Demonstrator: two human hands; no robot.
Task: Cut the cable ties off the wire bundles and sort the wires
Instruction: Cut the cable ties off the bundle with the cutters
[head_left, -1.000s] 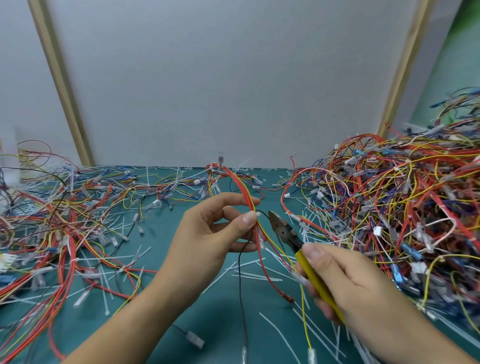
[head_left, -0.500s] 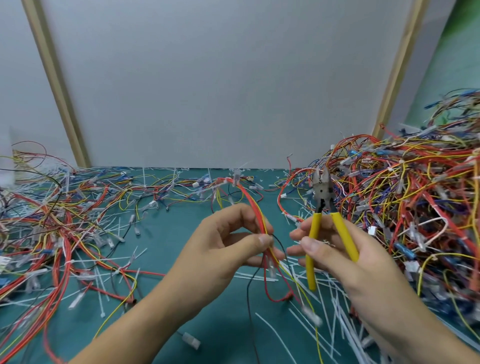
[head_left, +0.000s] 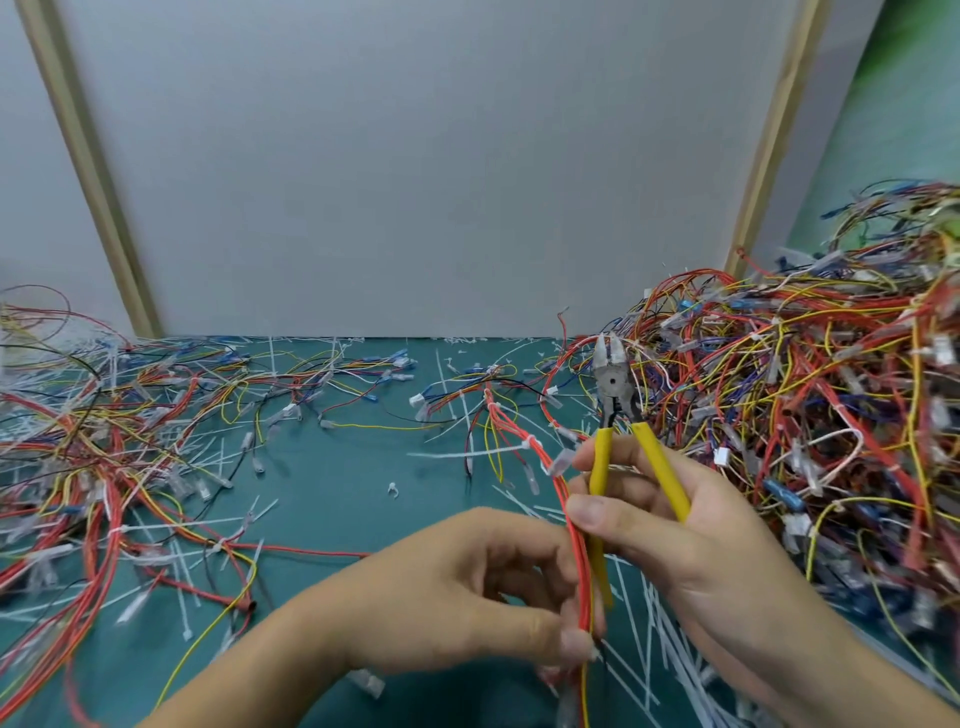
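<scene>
A thin bundle of red and yellow wires (head_left: 524, 441) runs from the table's middle down between my hands. A white cable tie (head_left: 531, 445) wraps it just above my fingers. My left hand (head_left: 467, 592) pinches the bundle's lower part between thumb and fingers. My right hand (head_left: 670, 540) grips yellow-handled cutters (head_left: 615, 395), which point upright with the jaws slightly apart above the bundle; its thumb and fingertips also touch the wires.
A tall tangled heap of bundled wires (head_left: 810, 426) fills the right side. Loose sorted wires (head_left: 104, 452) spread over the left of the green table (head_left: 332, 499). Cut white cable ties (head_left: 644, 654) litter the surface. A grey wall panel (head_left: 415, 156) stands behind.
The cutters swung from lying low toward the bundle to standing upright. My left hand slid down the wires toward me, and my right hand closed in beside the bundle.
</scene>
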